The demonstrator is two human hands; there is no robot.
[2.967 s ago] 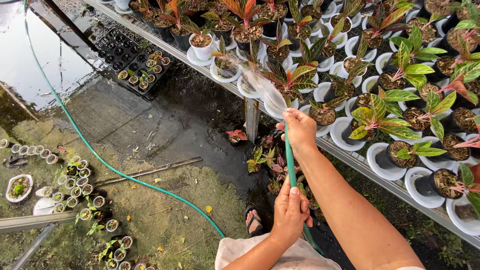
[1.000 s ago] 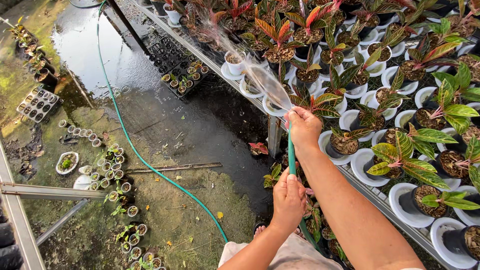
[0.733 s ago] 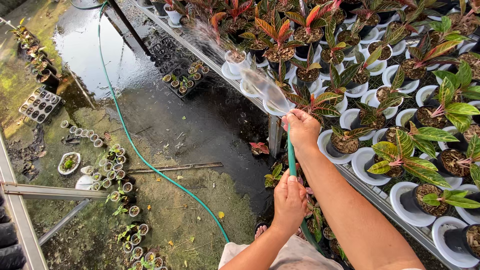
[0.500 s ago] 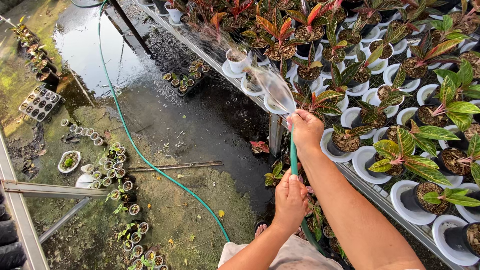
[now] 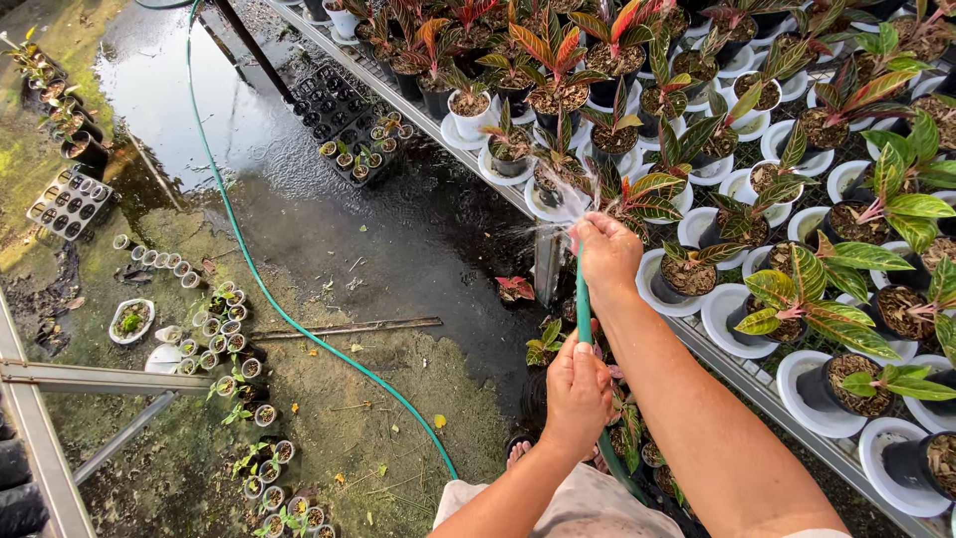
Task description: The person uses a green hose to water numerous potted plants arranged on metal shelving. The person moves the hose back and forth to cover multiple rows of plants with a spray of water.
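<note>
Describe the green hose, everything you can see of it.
The green hose is thin, smooth and looks like rubber or plastic. It curves from the top edge across the wet ground, then rises between both hands. The left hand grips it low; the right hand holds its end, where water sprays onto the potted plants.

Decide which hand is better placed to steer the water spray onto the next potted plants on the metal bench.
Right. The right hand grips the nozzle end of the green rubber hose beside the leafy potted plants; the left hand holds the hose lower down, farther from the spray.
</note>
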